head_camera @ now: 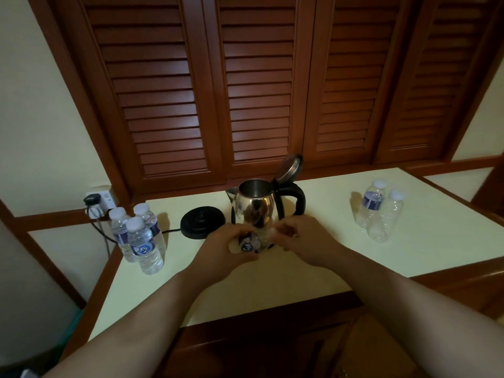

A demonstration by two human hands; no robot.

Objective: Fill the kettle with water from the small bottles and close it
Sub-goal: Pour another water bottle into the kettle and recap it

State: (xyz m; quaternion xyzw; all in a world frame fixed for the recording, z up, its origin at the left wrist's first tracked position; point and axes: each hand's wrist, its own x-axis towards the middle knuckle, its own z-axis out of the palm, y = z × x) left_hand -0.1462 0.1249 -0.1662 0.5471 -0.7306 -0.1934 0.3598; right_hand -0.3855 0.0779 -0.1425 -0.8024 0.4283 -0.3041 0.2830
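Nearest me, both forearms reach in over the bench's front edge and meet at a small bottle (pixel 249 242): my left hand (pixel 221 248) wraps its body, my right hand (pixel 302 238) curls at the cap end, though I cannot tell whether it grips the cap. I judge the thin plastic soft and squeezable, so I hold mid-body, lightly. Beyond, the kettle (pixel 256 205) stands mid-bench, lid up, rigid steel, best taken by its black handle (pixel 297 197).
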